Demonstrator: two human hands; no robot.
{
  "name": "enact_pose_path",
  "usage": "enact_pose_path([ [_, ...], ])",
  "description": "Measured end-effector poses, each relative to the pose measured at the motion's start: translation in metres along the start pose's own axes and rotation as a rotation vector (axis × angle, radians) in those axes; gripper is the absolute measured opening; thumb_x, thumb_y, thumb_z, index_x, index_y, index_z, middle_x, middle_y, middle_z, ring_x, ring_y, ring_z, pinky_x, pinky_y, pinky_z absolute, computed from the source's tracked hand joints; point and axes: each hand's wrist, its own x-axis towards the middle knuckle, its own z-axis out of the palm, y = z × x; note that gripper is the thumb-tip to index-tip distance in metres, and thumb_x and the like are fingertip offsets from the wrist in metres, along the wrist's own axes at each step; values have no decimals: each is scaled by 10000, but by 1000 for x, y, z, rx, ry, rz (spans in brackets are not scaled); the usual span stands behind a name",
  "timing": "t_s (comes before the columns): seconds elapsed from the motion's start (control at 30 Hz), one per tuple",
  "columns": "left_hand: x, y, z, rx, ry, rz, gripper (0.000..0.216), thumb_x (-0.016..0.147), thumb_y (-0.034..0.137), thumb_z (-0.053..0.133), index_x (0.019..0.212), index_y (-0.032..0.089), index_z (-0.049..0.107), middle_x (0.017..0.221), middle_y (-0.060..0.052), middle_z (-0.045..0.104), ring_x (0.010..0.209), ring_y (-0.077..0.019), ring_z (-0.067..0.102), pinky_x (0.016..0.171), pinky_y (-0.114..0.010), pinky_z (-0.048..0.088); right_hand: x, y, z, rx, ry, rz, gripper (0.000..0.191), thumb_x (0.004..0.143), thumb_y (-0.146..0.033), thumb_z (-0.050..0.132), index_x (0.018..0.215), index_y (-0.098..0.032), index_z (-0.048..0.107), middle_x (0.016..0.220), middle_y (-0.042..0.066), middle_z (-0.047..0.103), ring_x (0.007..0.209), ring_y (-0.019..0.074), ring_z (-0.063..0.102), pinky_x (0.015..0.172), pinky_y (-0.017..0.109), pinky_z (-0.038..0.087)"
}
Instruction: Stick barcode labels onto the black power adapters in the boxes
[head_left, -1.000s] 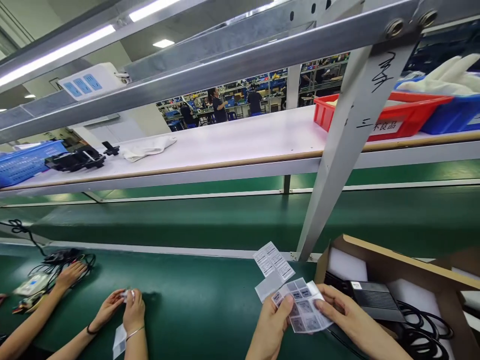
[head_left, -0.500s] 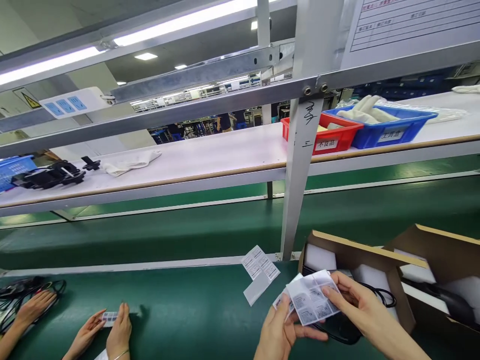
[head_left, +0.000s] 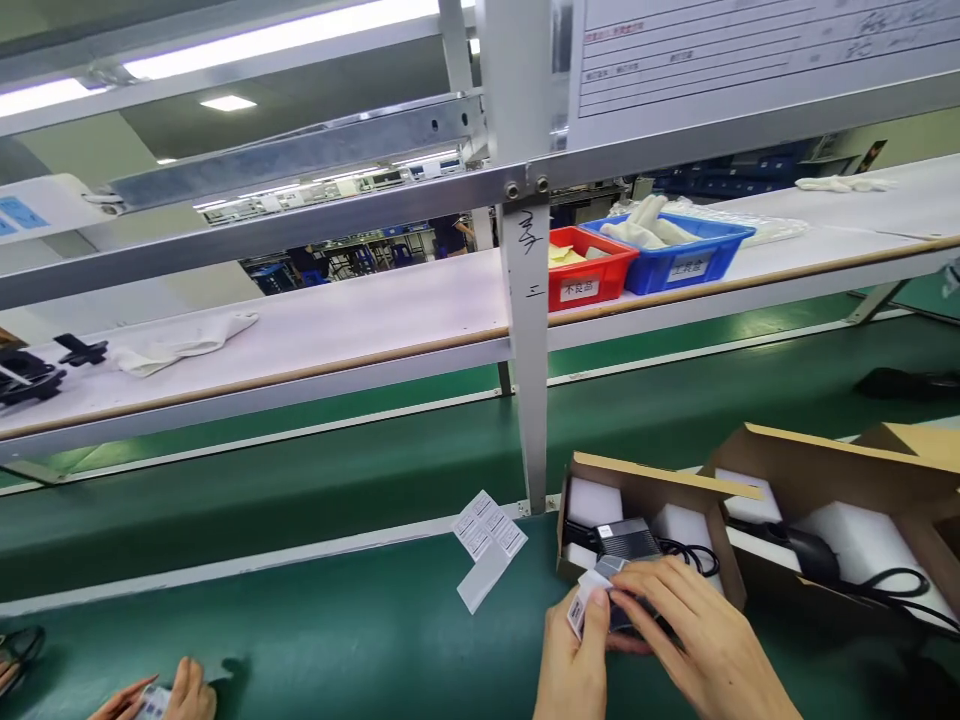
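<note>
My left hand (head_left: 574, 655) pinches the corner of a small white label sheet (head_left: 584, 602) at the bottom of the view. My right hand (head_left: 694, 640) curls over the rest of the sheet, fingers closed on it, and hides most of it. Both hands are just in front of an open cardboard box (head_left: 645, 476). The box holds a black power adapter (head_left: 626, 538), its cable and white foam blocks. Another label sheet (head_left: 489, 537) lies flat on the green belt to the left of the box.
A second open box (head_left: 817, 455) with foam and a black cable stands to the right. An upright metal post (head_left: 529, 350) rises behind the boxes. Red bin (head_left: 589, 280) and blue bin (head_left: 675, 262) sit on the white shelf. A co-worker's hands (head_left: 176, 695) are at the bottom left.
The view has swung right. My hands brought the label sheet down close to the open box, and my right hand now covers most of it. The co-worker's hands have slid toward the left edge.
</note>
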Motion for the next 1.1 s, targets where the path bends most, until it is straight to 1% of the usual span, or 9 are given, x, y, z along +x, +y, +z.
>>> enact_pose_path([
  [0.07, 2, -8, 5, 95, 57, 8, 715, 869, 777, 524, 1032, 123, 762, 937, -110, 750, 786, -254, 713, 765, -369, 612, -6, 5, -4, -34, 23, -11, 266, 1093, -264, 412, 996, -225, 657, 863, -1, 761, 746, 141, 707, 723, 256, 566],
  [0.2, 11, -42, 15, 78, 365, -148, 736, 733, 793, 678, 1037, 127, 755, 1032, -148, 719, 1076, -356, 664, 855, -407, 613, -25, 14, -6, -206, 85, -106, 262, 1066, -168, 436, 1068, -191, 697, 977, 26, 812, 824, 157, 752, 790, 282, 575],
  [0.4, 31, -52, 47, -289, 294, -319, 291, 935, 360, 552, 1053, 104, 623, 865, -112, 746, 718, -217, 698, 627, -333, 592, -55, 33, 1, -375, 40, -100, 331, 1054, -101, 402, 1061, -157, 728, 1060, 67, 810, 853, 182, 775, 775, 302, 602],
  [0.6, 43, -50, 67, -137, 259, -333, 382, 964, 384, 439, 1157, 80, 567, 839, -107, 742, 715, -206, 725, 678, -322, 579, -62, 48, 5, -279, 38, -92, 296, 1027, -63, 405, 1034, -147, 688, 1051, 102, 801, 915, 199, 776, 797, 296, 630],
  [0.73, 63, -44, 57, 120, 223, -212, 505, 970, 458, 366, 1164, 67, 619, 1033, -185, 761, 940, -290, 733, 827, -409, 571, -66, 59, -4, -44, 80, -37, 191, 973, -88, 505, 932, -220, 636, 973, 63, 774, 903, 192, 752, 785, 280, 625],
  [0.8, 85, -36, 50, 328, 196, -65, 513, 993, 444, 312, 1133, 99, 666, 1142, -189, 744, 1093, -310, 679, 966, -434, 512, -78, 74, -7, -31, 177, 137, 115, 985, -177, 540, 1024, -240, 628, 944, 61, 745, 855, 208, 740, 767, 314, 627],
  [0.87, 112, -29, 46, 569, 148, 74, 479, 1003, 385, 301, 1018, 124, 703, 1109, -198, 740, 1105, -332, 646, 1021, -467, 453, -97, 95, -5, -146, 206, 451, 357, 1011, -390, 540, 1329, -228, 552, 1007, 108, 724, 844, 259, 740, 662, 355, 629],
  [0.97, 147, -29, 48, 908, 59, 208, 352, 966, 237, 366, 886, 137, 694, 957, -181, 731, 980, -323, 647, 970, -496, 453, -126, 122, 11, -188, 50, 710, 821, 1011, -647, 375, 1625, -140, 175, 1118, 212, 710, 818, 309, 764, 514, 358, 599],
  [1.1, 159, -44, 49, 1203, -16, 354, 244, 929, 156, 444, 926, 141, 688, 918, -139, 716, 1034, -307, 619, 957, -475, 460, -158, 127, 39, -53, -40, 740, 706, 1062, -524, 286, 1638, -140, 149, 1133, 213, 723, 713, 237, 775, 543, 294, 598],
])
